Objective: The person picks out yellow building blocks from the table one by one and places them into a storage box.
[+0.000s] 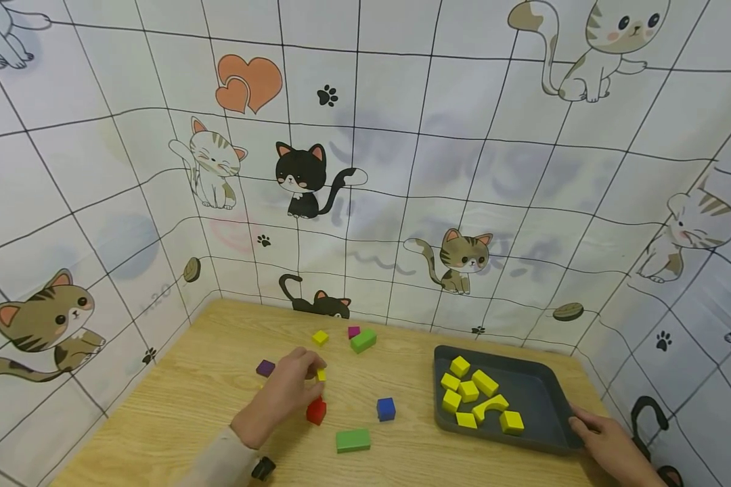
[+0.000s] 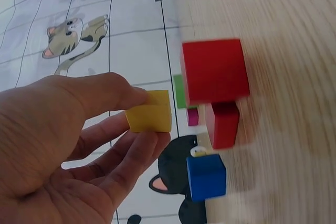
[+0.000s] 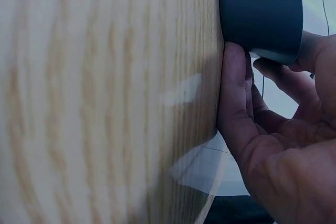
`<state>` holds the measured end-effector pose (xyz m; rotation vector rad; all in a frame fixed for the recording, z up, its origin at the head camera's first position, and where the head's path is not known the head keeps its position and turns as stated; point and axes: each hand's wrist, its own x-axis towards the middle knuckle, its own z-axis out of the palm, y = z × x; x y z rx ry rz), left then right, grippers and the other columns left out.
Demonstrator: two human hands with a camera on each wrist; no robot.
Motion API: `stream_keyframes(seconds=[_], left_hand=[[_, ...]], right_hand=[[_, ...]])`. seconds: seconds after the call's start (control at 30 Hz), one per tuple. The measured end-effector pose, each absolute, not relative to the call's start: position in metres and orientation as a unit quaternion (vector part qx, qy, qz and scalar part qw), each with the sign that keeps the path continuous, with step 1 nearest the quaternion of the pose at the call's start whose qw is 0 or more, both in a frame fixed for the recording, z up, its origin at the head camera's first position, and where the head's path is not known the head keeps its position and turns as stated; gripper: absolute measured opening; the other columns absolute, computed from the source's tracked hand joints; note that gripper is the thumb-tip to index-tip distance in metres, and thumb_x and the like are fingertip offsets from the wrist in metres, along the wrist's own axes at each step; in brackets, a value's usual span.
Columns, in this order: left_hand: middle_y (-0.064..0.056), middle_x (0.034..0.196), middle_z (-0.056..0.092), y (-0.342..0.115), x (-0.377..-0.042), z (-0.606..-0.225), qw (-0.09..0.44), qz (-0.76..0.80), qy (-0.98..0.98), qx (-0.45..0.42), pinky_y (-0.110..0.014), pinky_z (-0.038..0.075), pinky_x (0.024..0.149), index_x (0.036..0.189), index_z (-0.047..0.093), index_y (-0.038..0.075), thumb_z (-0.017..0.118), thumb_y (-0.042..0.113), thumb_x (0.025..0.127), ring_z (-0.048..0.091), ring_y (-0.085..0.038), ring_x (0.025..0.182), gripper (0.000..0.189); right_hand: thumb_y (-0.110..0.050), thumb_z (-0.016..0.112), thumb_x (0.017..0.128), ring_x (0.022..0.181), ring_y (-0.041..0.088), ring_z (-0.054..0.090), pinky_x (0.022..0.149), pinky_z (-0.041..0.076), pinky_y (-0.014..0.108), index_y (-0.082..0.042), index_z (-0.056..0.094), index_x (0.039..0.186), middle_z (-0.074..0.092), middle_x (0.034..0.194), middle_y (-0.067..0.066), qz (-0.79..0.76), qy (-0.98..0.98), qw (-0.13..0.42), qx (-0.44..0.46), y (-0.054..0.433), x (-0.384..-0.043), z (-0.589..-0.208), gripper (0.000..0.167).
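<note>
In the left wrist view, my left hand [image 2: 68, 129] pinches a yellow cube [image 2: 150, 111] between thumb and fingers. From the head view that hand [image 1: 286, 385] is over the left part of the table, and a red block [image 1: 317, 410] lies close below its fingers. My right hand [image 1: 612, 443] grips the right edge of a dark grey tray [image 1: 536, 385], thumb at the rim. Several yellow blocks [image 1: 468, 391], including an arch [image 1: 491, 406], lie in the tray. The right wrist view shows the right hand [image 3: 278, 124] at the tray's side wall [image 3: 260, 14], beside the tabletop.
A yellow block [image 1: 320, 337], a magenta block [image 1: 354, 332] and a green block [image 1: 363, 341] lie at the back. A purple block [image 1: 265, 368] is left of my left hand. Nearer lie a blue cube [image 1: 386, 409] and a green block [image 1: 353, 441]. Cat-print sheeting [image 1: 390, 169] surrounds the table.
</note>
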<state>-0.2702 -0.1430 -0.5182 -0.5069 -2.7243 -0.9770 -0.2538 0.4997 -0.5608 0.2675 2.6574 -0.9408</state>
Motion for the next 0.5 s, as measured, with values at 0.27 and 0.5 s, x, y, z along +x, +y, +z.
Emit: stream_keyframes(seconds=[0.27, 0.5], left_hand=[[-0.011, 0.113, 0.067, -0.127, -0.271, -0.521, 0.105, -0.335, -0.912, -0.211, -0.036, 0.073, 0.091, 0.124, 0.08, -0.002, 0.091, -0.005, 0.095, 0.08, -0.027, 0.102, 0.031], [-0.012, 0.115, 0.064, -0.111, -0.269, -0.519, 0.075, -0.355, -0.9, -0.24, -0.04, 0.072, 0.096, 0.126, 0.077, -0.004, 0.089, -0.003, 0.098, 0.08, -0.031, 0.107, 0.03]], right_hand=[[-0.055, 0.058, 0.12, 0.158, 0.076, 0.035, 0.117, 0.051, 0.082, 0.011, 0.034, 0.173, 0.036, 0.173, 0.046, -0.334, 0.925, 0.154, 0.097, 0.5, -0.254, -0.562, 0.088], [-0.056, 0.06, 0.12, 0.155, 0.075, 0.041, 0.108, 0.062, 0.07, 0.011, 0.033, 0.174, 0.035, 0.173, 0.047, -0.344, 0.92, 0.158, 0.1, 0.501, -0.254, -0.561, 0.09]])
